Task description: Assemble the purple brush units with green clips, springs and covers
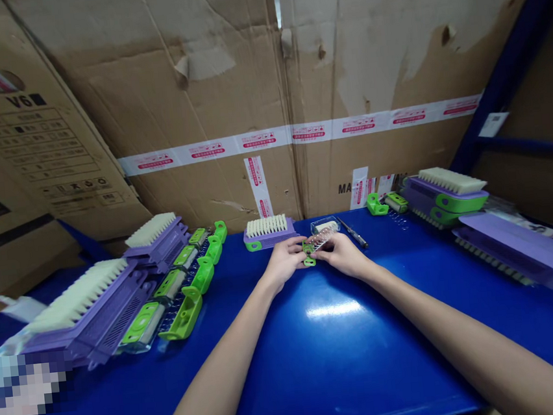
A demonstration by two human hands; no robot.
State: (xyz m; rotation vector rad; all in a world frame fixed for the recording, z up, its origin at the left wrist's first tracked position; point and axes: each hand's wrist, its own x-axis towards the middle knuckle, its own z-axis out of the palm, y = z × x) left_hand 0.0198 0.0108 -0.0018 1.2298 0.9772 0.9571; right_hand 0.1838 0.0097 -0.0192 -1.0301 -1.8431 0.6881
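Note:
In the head view, my left hand pinches a small green plastic piece from the left, just above the blue table. On the other side, my right hand is closed on a strip of thin metal wire teeth that meets the green piece. How the two parts join is too small to tell. Just beyond my left hand lies a purple brush head with cream bristles and a green end. Behind my right hand are a clear case with a pale block and a slim screwdriver.
To the left stand stacked purple brush heads beside a row of green plastic parts with wire teeth. More purple brush heads lie at the right, near a loose green part. Cardboard walls the back of the blue table.

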